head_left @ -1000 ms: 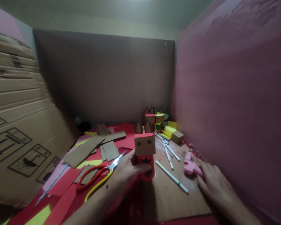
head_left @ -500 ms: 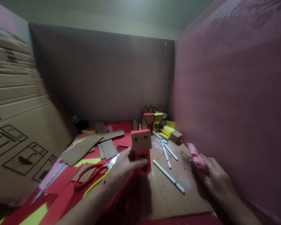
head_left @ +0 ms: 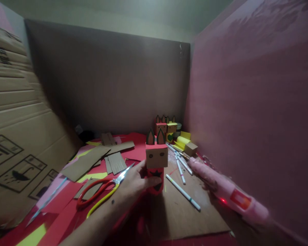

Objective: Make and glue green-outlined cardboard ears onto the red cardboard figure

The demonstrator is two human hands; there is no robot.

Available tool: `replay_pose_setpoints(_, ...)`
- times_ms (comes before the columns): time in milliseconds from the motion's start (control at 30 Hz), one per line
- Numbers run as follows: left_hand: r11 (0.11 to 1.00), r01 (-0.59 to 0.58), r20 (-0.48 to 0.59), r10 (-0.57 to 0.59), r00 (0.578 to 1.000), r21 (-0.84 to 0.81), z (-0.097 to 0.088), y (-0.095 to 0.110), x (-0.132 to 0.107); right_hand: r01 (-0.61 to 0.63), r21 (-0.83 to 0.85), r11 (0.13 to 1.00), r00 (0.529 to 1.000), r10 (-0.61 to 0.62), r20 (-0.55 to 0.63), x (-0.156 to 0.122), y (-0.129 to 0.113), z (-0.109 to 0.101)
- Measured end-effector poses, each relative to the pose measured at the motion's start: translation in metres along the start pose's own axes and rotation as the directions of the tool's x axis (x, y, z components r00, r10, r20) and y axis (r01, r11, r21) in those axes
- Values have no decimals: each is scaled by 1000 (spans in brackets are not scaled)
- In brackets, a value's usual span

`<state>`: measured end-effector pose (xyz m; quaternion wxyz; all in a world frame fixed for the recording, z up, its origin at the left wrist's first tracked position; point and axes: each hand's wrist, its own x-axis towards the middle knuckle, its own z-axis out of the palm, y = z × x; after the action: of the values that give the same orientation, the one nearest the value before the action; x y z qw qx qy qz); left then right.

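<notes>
My left hand (head_left: 138,181) is closed around the red paper body of a small cardboard figure (head_left: 156,158), held upright. The figure has a box head with a red top, two drawn eyes, two pointed green-edged ears and a dark spiky shape on its front. A pink glue gun (head_left: 228,191) lies at the right side of the cardboard board, its nozzle pointing at the markers and a small red light glowing. My right hand is out of view. Red-and-yellow-handled scissors (head_left: 106,191) lie beside my left forearm.
White markers (head_left: 183,192) are scattered on the cardboard board (head_left: 192,222). Behind them stand a red figure (head_left: 161,127), a yellow figure (head_left: 171,127) and a yellow-and-cardboard piece (head_left: 190,147). Cardboard scraps (head_left: 87,162) and coloured paper (head_left: 64,208) cover the left. A large carton (head_left: 17,136) and walls enclose the area.
My right hand, which held the pink glue gun at the right, has left the view. The gun now shows in full. My left hand keeps the figure in nearly the same place.
</notes>
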<state>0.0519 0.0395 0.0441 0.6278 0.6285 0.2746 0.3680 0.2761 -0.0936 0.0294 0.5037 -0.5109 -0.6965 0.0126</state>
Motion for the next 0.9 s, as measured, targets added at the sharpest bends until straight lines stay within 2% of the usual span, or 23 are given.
replay_pose_setpoints(333, 998, -23, -6, 24, 1000, 57, 2, 0, -2, -43, 158, 986, 999, 39, 28, 8, -19, 7)
replay_pose_setpoints(900, 996, -52, -10, 52, 999, 77, 5, -2, 0, -78, 260, 963, 996, 63, 64, 12, -13, 4)
